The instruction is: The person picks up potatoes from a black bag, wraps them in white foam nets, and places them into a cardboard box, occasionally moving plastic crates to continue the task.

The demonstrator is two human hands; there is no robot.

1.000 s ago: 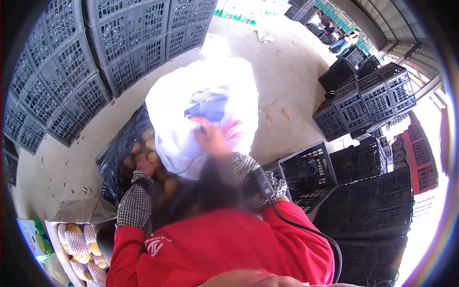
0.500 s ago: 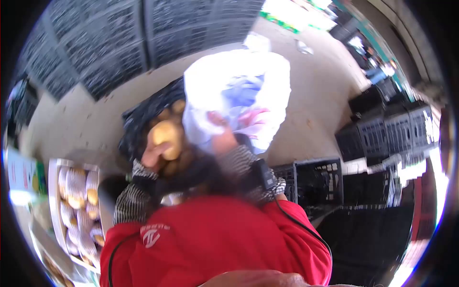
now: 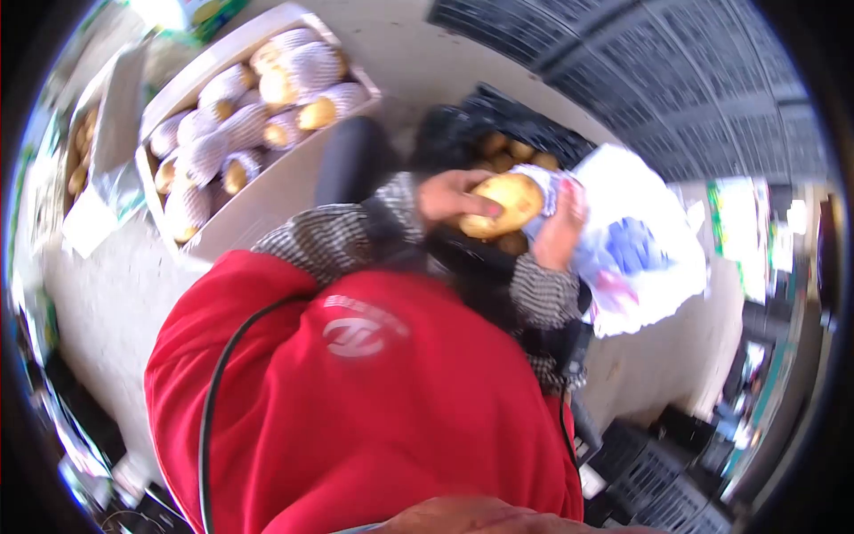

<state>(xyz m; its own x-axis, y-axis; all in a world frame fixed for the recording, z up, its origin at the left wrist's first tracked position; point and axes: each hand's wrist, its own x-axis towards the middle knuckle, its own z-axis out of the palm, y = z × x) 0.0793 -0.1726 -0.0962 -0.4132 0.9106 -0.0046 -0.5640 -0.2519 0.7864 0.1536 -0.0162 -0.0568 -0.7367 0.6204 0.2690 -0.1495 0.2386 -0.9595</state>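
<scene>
1. Pale floor (image 3: 98,289) spreads beneath stacked black crates (image 3: 680,80), a carton (image 3: 258,200) of net-wrapped potatoes and a white bag (image 3: 680,280).
2. Over the open black plastic bag (image 3: 485,116), between the person's hands, is a large yellow potato (image 3: 511,200).
3. The left hand (image 3: 449,198) pinches its near end, thumb uppermost; the right hand (image 3: 559,231) is raised at the foam net sleeve (image 3: 544,185) by the other end, and I cannot tell whether its fingers grip.
4. I'd judge the potato firm, fairly heavy, slightly slippery and easily bruised; its thick middle looks the best hold. The sleeve seems soft and stretchy.
5. Its long axis slants from lower left to upper right, one end towards the sleeve.
</scene>
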